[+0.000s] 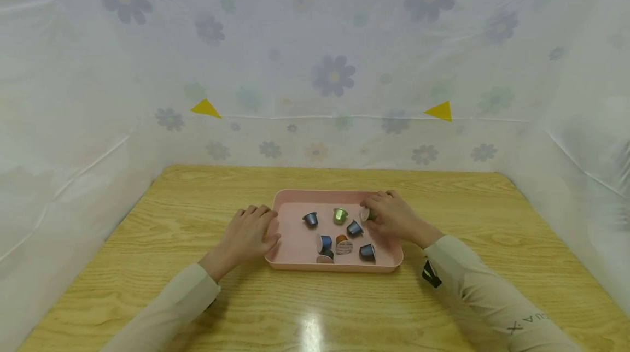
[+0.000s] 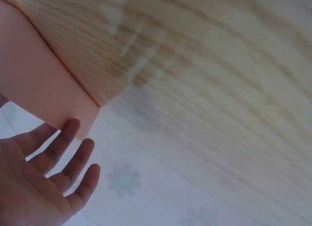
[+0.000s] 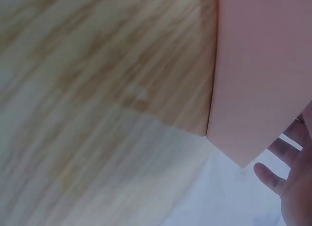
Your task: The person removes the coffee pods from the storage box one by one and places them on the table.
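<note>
A pink tray (image 1: pixel 295 253) on the wooden table holds several coffee capsules. My left hand (image 1: pixel 248 232) rests over its left rim with relaxed, spread fingers; in the left wrist view a fingertip touches the outer wall. At the tray's right side my right hand (image 1: pixel 394 218) pinches a green coffee capsule (image 1: pixel 366 213), lid facing left; its fingertips are partly hidden. Nearby lie another green capsule (image 1: pixel 340 216) and a blue capsule (image 1: pixel 354 228). A dark blue capsule (image 1: pixel 310 220) lies farther left. In the right wrist view the tray wall hides the capsules.
Toward the tray's front lie a bright blue capsule (image 1: pixel 324 242), a dark capsule (image 1: pixel 326 257), an orange capsule (image 1: pixel 342 239) with a printed lid, and a dark blue capsule (image 1: pixel 367 252). White flowered sheeting (image 1: pixel 334 139) encloses the wooden table (image 1: pixel 221 182) behind and at both sides.
</note>
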`<action>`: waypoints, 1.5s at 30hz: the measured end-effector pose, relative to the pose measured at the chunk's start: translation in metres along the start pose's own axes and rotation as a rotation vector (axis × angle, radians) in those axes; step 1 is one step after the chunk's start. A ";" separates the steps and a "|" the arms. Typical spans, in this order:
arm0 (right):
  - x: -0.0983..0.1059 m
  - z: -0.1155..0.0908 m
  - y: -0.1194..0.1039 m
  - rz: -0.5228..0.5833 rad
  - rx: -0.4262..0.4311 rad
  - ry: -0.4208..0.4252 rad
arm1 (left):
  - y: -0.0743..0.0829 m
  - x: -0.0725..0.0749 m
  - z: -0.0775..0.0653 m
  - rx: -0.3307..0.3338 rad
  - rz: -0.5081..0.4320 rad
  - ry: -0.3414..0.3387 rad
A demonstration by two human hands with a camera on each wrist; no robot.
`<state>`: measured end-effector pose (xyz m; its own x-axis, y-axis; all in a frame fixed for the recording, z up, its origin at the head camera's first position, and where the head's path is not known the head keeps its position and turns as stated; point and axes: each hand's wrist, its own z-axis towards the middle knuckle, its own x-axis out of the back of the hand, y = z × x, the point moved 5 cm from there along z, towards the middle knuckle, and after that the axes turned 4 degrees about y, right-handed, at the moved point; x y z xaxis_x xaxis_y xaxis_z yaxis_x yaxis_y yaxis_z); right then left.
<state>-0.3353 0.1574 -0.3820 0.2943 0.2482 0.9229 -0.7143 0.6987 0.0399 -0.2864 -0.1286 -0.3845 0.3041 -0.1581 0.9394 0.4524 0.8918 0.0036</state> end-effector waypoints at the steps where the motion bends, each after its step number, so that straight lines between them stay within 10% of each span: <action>1: 0.001 0.000 0.000 -0.001 0.004 0.007 | 0.000 0.000 0.000 0.000 0.003 0.000; 45: 0.034 -0.016 0.041 0.054 -0.106 0.072 | 0.000 0.002 -0.001 -0.010 0.016 0.025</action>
<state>-0.3448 0.2050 -0.3551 0.3052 0.3322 0.8925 -0.6607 0.7488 -0.0528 -0.2847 -0.1295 -0.3828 0.3325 -0.1546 0.9303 0.4556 0.8901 -0.0149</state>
